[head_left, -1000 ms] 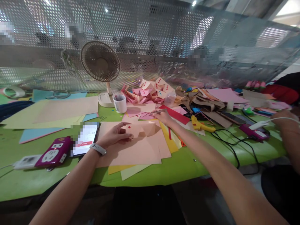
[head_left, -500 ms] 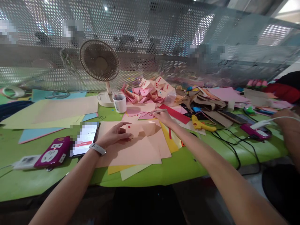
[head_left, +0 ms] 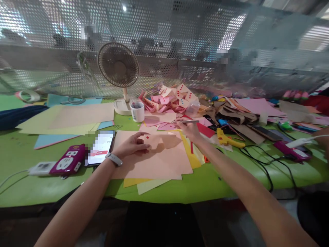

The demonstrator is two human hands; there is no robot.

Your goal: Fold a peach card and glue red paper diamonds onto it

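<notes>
The left hand [head_left: 133, 144] is resting over the left end of a pale strip [head_left: 158, 139], its thumb and forefinger standing apart around a red mark [head_left: 147, 137]; whether the fingers are gripping the strip, I cannot tell. The strip is lying over pale sheets [head_left: 151, 168] at the near middle of the green table [head_left: 167, 196]. The right hand [head_left: 190, 129] is pinching a slim tool [head_left: 189, 121] between thumb and fingers, its tip pointing left, to the right of the strip and a little farther off. A phone [head_left: 106, 145] is lying just left of the sheets, near the left wrist. On the far side, a fan [head_left: 118, 65] and a cup [head_left: 138, 115] are standing left of a dotted-paper pile [head_left: 177, 96]. A yellow glue gun [head_left: 228, 139] is lying to the right.
</notes>
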